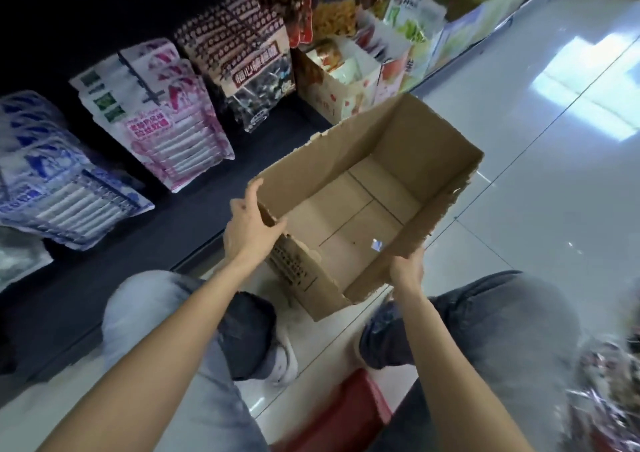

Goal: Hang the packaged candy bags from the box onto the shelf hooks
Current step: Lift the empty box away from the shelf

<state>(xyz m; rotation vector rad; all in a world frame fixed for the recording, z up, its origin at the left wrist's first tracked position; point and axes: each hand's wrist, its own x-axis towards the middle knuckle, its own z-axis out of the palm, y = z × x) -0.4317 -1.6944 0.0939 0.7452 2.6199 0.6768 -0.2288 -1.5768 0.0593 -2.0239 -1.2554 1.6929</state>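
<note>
A brown cardboard box (426, 160) is held above the floor between my knees, its inside bare except for a small scrap. My left hand (247, 224) grips its near left corner, thumb over the rim. My right hand (407, 266) holds the near right wall from outside. Candy bags hang on the shelf hooks to the left: blue-and-white bags (59, 188), pink-and-white bags (166, 122) and dark brown bags (242, 53).
A white carton of packets (343, 84) stands on the shelf base beyond the box, with more snack packs further right. A red stool (346, 413) sits under me. Shiny wrapped goods (609, 399) lie at the lower right. Glossy tiled floor extends right.
</note>
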